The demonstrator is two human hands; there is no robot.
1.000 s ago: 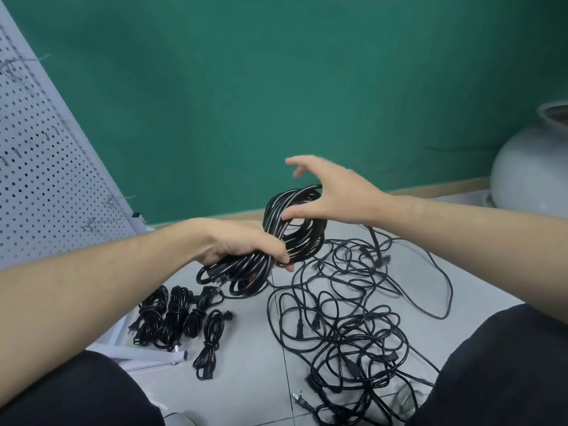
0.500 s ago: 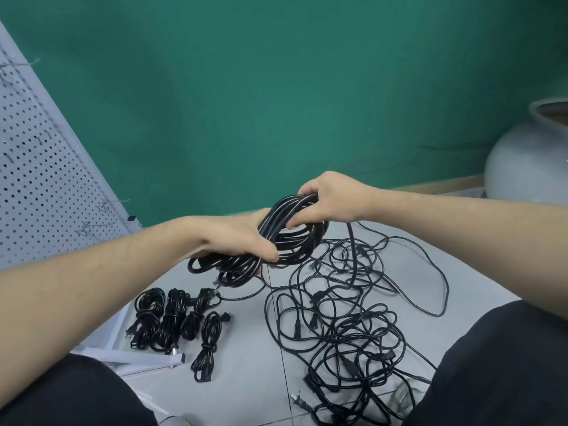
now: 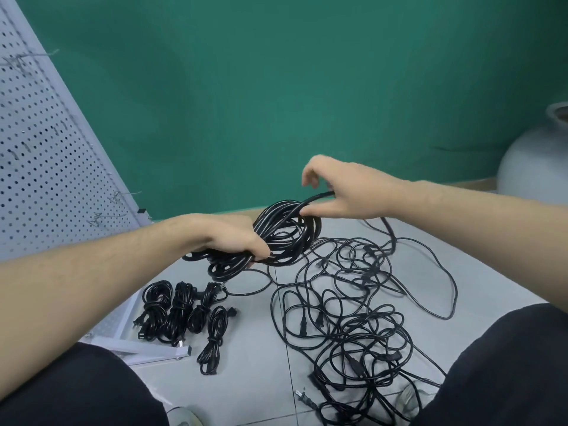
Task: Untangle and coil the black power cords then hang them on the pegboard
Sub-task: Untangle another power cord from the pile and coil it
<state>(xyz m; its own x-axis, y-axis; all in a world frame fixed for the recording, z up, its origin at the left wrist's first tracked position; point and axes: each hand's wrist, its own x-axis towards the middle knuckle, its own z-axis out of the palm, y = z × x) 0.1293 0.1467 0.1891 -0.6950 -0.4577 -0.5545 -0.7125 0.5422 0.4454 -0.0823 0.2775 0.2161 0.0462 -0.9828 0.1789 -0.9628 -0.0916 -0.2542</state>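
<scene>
Hidden: my left hand [image 3: 236, 241] covers the middle of the coil [image 3: 276, 238], and my knees cut off the near edge of the floor [image 3: 255, 358]; I cannot tell where the strand in my right hand ends.
Left grip: fingers wrapped tight round the coil's gathered loops, held above the floor.
Right grip: right hand [image 3: 341, 192] half open, thumb and fingers lightly pinching one strand that runs onto the coil's top.
Coil: smooth, glossy black round loops, many turns.
Loose cords: a thin black tangle [image 3: 353, 315] sprawled over the right part of the floor, a plug [image 3: 304, 401] at its near edge.
Bundles: four tied black cords [image 3: 184, 312] lie side by side by the pegboard's foot.
Pegboard: white perforated metal [image 3: 46, 167], leaning at the left, wire hooks on it.
Around: green wall; a rounded grey vessel [image 3: 534, 161], cut off at the right edge.
</scene>
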